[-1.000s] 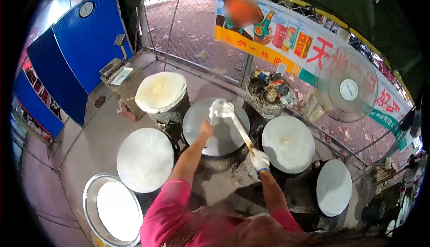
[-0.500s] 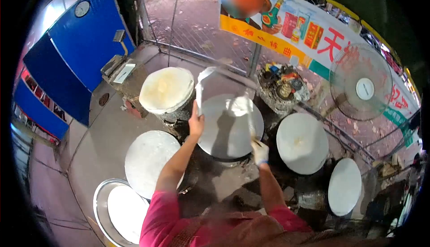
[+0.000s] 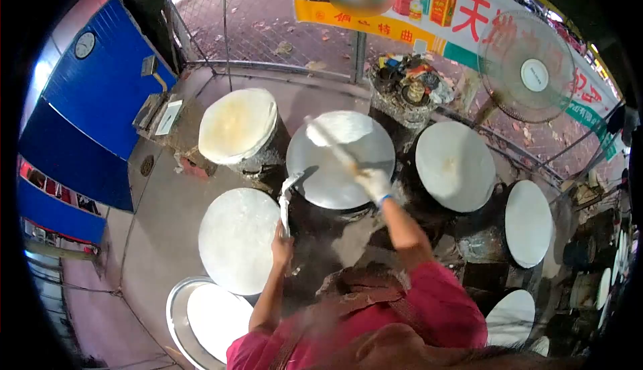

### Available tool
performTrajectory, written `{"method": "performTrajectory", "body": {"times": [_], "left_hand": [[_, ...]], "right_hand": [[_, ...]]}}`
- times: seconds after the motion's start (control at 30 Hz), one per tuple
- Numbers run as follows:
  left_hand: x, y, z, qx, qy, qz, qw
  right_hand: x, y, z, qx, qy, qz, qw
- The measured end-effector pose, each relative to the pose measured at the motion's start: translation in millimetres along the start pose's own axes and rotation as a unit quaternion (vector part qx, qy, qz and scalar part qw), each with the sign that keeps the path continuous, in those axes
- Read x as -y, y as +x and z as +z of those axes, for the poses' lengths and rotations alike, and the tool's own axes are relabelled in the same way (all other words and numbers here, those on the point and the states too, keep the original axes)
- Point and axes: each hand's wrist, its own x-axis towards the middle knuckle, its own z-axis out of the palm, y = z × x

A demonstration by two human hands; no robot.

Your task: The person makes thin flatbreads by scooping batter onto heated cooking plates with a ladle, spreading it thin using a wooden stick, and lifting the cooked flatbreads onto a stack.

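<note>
My right hand (image 3: 374, 183), in a pale glove, grips the handle of a batter spreader (image 3: 328, 135), a long flat stick. It slants over the round grey griddle (image 3: 315, 182) in the middle. On the griddle's far half lies a patch of white batter (image 3: 351, 127). My left hand (image 3: 282, 249) is closed around a white-coated tool (image 3: 286, 199) held upright between the middle griddle and the left one; its exact kind is unclear. Just left of that hand is a round griddle (image 3: 234, 242) covered by a white sheet. Below it stands a metal basin (image 3: 175, 316) of white batter.
A pile of pale round sheets (image 3: 238, 125) tops a drum at back left. More white-covered griddles (image 3: 455, 165) (image 3: 529, 224) stand to the right. A cluttered drum (image 3: 412, 88), an upright fan (image 3: 529, 68) and a wire fence (image 3: 268, 21) are behind.
My left hand has lowered its tool from beside the middle griddle towards me. The spreader has swung left across that griddle, and the batter now spreads over its far part. The view has shifted.
</note>
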Motion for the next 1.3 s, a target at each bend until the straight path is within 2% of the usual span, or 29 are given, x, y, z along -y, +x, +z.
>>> {"method": "performTrajectory", "body": {"times": [0.03,0.1,0.17,0.23,0.27,0.3,0.33,0.37,0.43,0.5,0.53,0.57,0.6,0.63,0.7,0.77,0.8,0.83,0.9,0.93,1.0,1.03,1.07,1.1,1.13,1.17,1.23,1.27,1.3], "left_hand": [[2,-5,-5,0.000,-0.005,-0.008,1.000],[12,0,-5,-0.020,-0.005,0.033,0.999],[18,7,-3,-0.037,0.001,0.067,0.997],[-9,-11,10,-0.020,-0.081,-0.011,0.996],[11,1,11,-0.009,-0.049,-0.011,0.999],[-19,-15,20,-0.039,-0.076,0.009,0.996],[-1,-5,23,-0.034,-0.070,0.032,0.996],[19,0,21,-0.035,-0.060,0.049,0.996],[6,-7,24,-0.043,-0.039,0.025,0.998],[11,-12,30,-0.058,-0.048,0.015,0.997],[21,-7,34,-0.066,-0.064,0.021,0.996],[30,-2,37,-0.074,-0.081,0.030,0.993],[-7,-22,38,-0.061,-0.067,-0.016,0.996],[-9,-30,42,-0.063,-0.105,-0.018,0.992],[-8,-47,42,-0.073,-0.175,-0.014,0.982],[-14,-65,45,-0.084,-0.165,-0.024,0.982],[-24,-73,48,-0.087,-0.217,-0.047,0.971],[-34,-83,52,-0.089,-0.268,-0.070,0.957],[-39,-85,58,-0.082,-0.254,-0.057,0.962],[-42,-90,62,-0.073,-0.251,-0.065,0.963],[-53,-107,64,-0.053,-0.246,-0.087,0.964],[-59,-115,61,-0.044,-0.240,-0.101,0.964],[-62,-120,67,-0.087,-0.136,-0.041,0.986],[-38,-121,66,-0.083,-0.179,-0.045,0.979],[-14,-122,66,-0.079,-0.222,-0.049,0.971],[-18,-127,69,-0.078,-0.215,-0.068,0.971],[-25,-132,71,-0.070,-0.176,-0.104,0.976],[-28,-132,70,-0.063,-0.145,-0.118,0.980],[-27,-132,72,-0.060,-0.191,-0.122,0.972]], "right_hand": [[-2,-7,-26,-0.024,0.036,0.022,0.999],[-51,3,-46,-0.082,0.263,0.052,0.960],[-80,7,-9,-0.078,0.237,0.092,0.964],[-40,-4,27,0.002,0.293,0.169,0.941],[-17,-8,12,0.050,0.255,0.157,0.953],[-1,-6,-3,0.100,0.217,0.144,0.960],[-39,12,-13,0.064,0.192,-0.077,0.976],[-65,29,-34,0.074,0.181,0.003,0.981],[-58,38,-78,0.048,0.298,0.150,0.941],[-20,28,-70,0.034,0.278,0.193,0.940],[-24,27,-54,0.105,0.280,0.217,0.929],[-27,27,-39,0.132,0.253,0.229,0.931],[-22,25,-44,0.160,0.249,0.231,0.927],[-18,27,-51,0.187,0.245,0.230,0.923],[-57,57,-70,0.181,0.254,0.010,0.950],[-52,90,-101,0.173,0.293,0.229,0.912],[-41,97,-95,0.135,0.323,0.206,0.914],[-30,89,-87,0.167,0.282,0.202,0.923],[-9,75,-74,0.226,0.199,0.184,0.936],[-20,71,-75,0.282,0.193,0.195,0.919],[-67,79,-72,0.266,0.194,0.088,0.940],[-63,86,-80,0.241,0.207,0.021,0.948],[-59,100,-98,0.235,0.236,0.086,0.939],[-74,128,-106,0.237,0.246,0.129,0.931],[-49,135,-108,0.213,0.237,0.153,0.935],[-19,133,-115,0.187,0.225,0.178,0.939],[-6,117,-111,0.315,0.111,0.194,0.922],[-34,109,-97,0.319,0.127,0.159,0.926],[-60,103,-87,0.322,0.139,0.121,0.929]]}}
